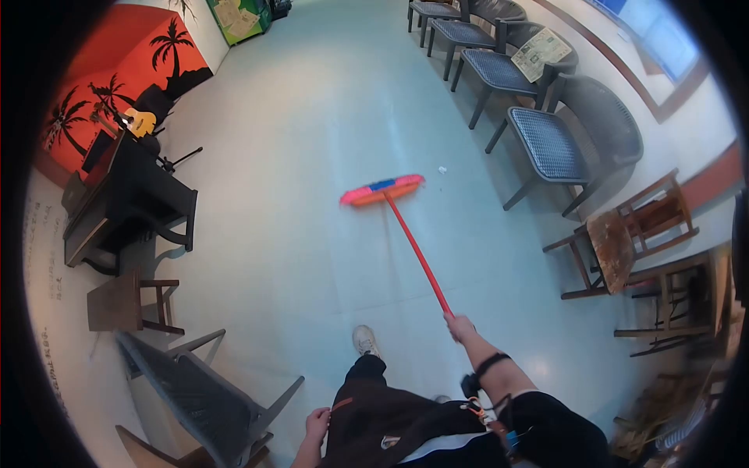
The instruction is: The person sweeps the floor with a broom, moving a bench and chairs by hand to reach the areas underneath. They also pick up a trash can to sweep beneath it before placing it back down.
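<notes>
My right hand [461, 328] is closed round the upper end of the red handle of a broom [417, 253], held out in front of me. The broom's wide head [382, 189], pink and blue along the far side and orange along the near side, rests on the pale floor. A small white scrap [442, 169] lies on the floor just beyond the head's right end. My left hand [317, 422] hangs low beside my dark apron [390, 421], its fingers curled in with nothing visible in them.
Grey armchairs [550, 144] line the right wall, one with a newspaper [540, 54] on it. Nearer stands a worn wooden chair [612, 246]. On the left are a dark piano-like cabinet [129, 203], a guitar [139, 122], a wooden stool [117, 304] and a grey chair [195, 398].
</notes>
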Action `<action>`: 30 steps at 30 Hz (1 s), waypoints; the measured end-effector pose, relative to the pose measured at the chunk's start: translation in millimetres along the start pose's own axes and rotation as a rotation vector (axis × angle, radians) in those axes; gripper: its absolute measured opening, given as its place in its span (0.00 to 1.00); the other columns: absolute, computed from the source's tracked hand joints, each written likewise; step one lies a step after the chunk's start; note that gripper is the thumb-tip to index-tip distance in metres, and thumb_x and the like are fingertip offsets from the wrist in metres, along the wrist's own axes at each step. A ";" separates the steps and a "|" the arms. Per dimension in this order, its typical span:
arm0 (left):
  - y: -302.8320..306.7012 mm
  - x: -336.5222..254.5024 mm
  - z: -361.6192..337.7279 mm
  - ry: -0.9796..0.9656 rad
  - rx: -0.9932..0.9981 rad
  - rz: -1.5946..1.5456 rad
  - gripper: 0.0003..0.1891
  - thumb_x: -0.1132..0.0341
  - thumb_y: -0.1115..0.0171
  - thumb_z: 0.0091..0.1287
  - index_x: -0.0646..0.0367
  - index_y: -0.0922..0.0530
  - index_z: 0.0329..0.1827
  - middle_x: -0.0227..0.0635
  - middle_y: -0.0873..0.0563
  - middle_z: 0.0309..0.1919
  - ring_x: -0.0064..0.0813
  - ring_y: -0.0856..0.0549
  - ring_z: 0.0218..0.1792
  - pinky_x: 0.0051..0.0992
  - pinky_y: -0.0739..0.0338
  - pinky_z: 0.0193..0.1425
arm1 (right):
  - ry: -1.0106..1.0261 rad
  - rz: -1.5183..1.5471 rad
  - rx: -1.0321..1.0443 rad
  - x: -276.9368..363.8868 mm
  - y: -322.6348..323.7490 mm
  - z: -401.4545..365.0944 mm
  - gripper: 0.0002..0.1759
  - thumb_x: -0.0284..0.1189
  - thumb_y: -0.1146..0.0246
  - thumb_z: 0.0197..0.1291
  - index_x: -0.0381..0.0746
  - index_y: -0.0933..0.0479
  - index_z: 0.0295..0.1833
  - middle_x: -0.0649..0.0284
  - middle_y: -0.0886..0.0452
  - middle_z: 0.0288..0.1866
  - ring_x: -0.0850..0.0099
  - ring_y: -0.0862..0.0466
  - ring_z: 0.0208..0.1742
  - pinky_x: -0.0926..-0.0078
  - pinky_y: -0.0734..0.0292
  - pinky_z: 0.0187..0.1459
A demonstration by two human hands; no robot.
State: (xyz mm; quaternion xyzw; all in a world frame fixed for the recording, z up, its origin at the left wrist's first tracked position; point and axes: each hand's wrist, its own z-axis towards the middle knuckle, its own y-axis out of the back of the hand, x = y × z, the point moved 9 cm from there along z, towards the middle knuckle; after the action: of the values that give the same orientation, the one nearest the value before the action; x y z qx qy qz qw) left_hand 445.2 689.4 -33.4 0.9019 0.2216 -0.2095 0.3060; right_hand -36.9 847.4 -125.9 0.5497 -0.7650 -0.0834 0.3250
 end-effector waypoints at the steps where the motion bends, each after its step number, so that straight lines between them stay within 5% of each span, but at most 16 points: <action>1: 8.9 -8.8 9.9 0.112 0.015 -0.156 0.12 0.65 0.46 0.54 0.60 0.24 0.40 0.35 0.19 0.32 0.27 0.20 0.32 0.25 0.27 0.34 | -0.057 0.150 -0.004 66.6 9.6 7.1 0.23 0.49 0.47 0.50 0.38 0.30 0.21 0.67 0.33 0.10 0.75 0.34 0.09 0.75 0.39 0.12; 2: 19.9 -17.5 21.6 0.217 0.033 -0.292 0.13 0.65 0.46 0.55 0.60 0.25 0.41 0.34 0.19 0.32 0.25 0.20 0.32 0.23 0.27 0.32 | 0.003 0.071 -0.089 89.8 6.2 75.2 0.24 0.50 0.47 0.50 0.38 0.30 0.21 0.68 0.34 0.10 0.75 0.34 0.09 0.76 0.40 0.12; 4: 35.7 -30.1 35.3 0.253 0.106 -0.267 0.13 0.65 0.46 0.55 0.60 0.26 0.42 0.33 0.20 0.31 0.24 0.20 0.30 0.20 0.29 0.28 | -0.048 0.135 -0.085 158.1 30.1 78.2 0.25 0.51 0.47 0.49 0.38 0.30 0.19 0.67 0.33 0.10 0.76 0.35 0.09 0.76 0.40 0.12; 6: 59.4 -29.3 44.1 0.301 0.146 -0.246 0.13 0.65 0.46 0.55 0.60 0.26 0.41 0.33 0.20 0.31 0.24 0.20 0.30 0.20 0.29 0.28 | -0.076 0.174 -0.108 135.2 25.0 52.2 0.25 0.51 0.47 0.49 0.38 0.30 0.19 0.67 0.33 0.10 0.76 0.34 0.09 0.75 0.40 0.12; 10: 77.6 -16.4 65.3 0.497 0.129 -0.211 0.12 0.66 0.47 0.55 0.60 0.27 0.41 0.34 0.20 0.30 0.25 0.20 0.29 0.21 0.30 0.26 | -0.026 0.174 -0.252 -12.4 51.1 -43.4 0.26 0.52 0.46 0.49 0.38 0.29 0.17 0.69 0.33 0.11 0.79 0.34 0.12 0.79 0.40 0.15; 15: 56.5 -63.2 97.0 0.486 0.241 -0.108 0.12 0.66 0.48 0.56 0.60 0.27 0.41 0.34 0.20 0.30 0.25 0.20 0.28 0.23 0.30 0.26 | -0.440 0.345 -0.269 -183.3 87.4 -230.7 0.21 0.45 0.40 0.47 0.36 0.26 0.20 0.69 0.30 0.12 0.80 0.31 0.12 0.80 0.37 0.15; 19: 23.0 -114.7 106.0 0.435 0.264 -0.130 0.12 0.66 0.48 0.56 0.60 0.26 0.42 0.34 0.20 0.30 0.25 0.20 0.30 0.23 0.29 0.29 | -0.506 -0.095 -0.264 -233.7 138.0 -242.5 0.27 0.49 0.44 0.46 0.32 0.24 0.27 0.54 0.25 0.16 0.66 0.24 0.19 0.70 0.30 0.25; 23: -6.2 -148.0 113.1 0.307 0.288 -0.161 0.13 0.66 0.47 0.56 0.62 0.25 0.41 0.33 0.20 0.30 0.21 0.22 0.32 0.20 0.29 0.33 | -0.482 -0.325 -0.164 -181.3 230.9 -156.3 0.30 0.54 0.51 0.48 0.34 0.24 0.30 0.47 0.24 0.25 0.55 0.22 0.32 0.64 0.29 0.35; 24: -5.2 -169.8 110.5 0.137 0.234 0.030 0.11 0.66 0.46 0.55 0.62 0.23 0.38 0.32 0.20 0.29 0.19 0.24 0.30 0.19 0.30 0.34 | -0.436 -0.335 -0.175 -150.6 257.9 -121.6 0.31 0.55 0.51 0.48 0.35 0.24 0.30 0.47 0.24 0.26 0.55 0.22 0.33 0.65 0.29 0.35; 25: -13.5 -184.6 109.5 0.146 0.232 0.033 0.11 0.66 0.46 0.55 0.62 0.23 0.38 0.32 0.20 0.29 0.19 0.24 0.30 0.19 0.30 0.34 | -0.337 -0.383 -0.186 -122.3 284.8 -79.7 0.30 0.54 0.50 0.49 0.35 0.24 0.29 0.50 0.24 0.23 0.59 0.22 0.27 0.66 0.30 0.31; 27: -32.9 -198.6 100.3 0.307 0.253 0.057 0.11 0.67 0.46 0.55 0.62 0.22 0.37 0.32 0.20 0.30 0.20 0.24 0.30 0.19 0.30 0.36 | -0.260 -0.451 -0.167 -55.1 330.1 9.6 0.30 0.54 0.51 0.49 0.35 0.24 0.30 0.49 0.23 0.26 0.57 0.22 0.31 0.67 0.30 0.35; 30: -54.5 -205.3 114.9 0.224 0.225 0.096 0.11 0.66 0.46 0.54 0.62 0.22 0.36 0.36 0.19 0.30 0.24 0.21 0.34 0.22 0.28 0.41 | -0.075 -0.504 -0.164 81.1 357.7 141.1 0.32 0.56 0.53 0.50 0.36 0.23 0.33 0.47 0.23 0.31 0.56 0.23 0.37 0.66 0.30 0.40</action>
State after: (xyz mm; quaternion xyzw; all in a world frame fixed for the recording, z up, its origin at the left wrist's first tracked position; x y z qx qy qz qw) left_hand 221.4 598.6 -36.3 0.9577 0.1860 -0.1162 0.1864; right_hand -416.4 879.0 -28.9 0.6912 -0.6062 -0.2436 0.3089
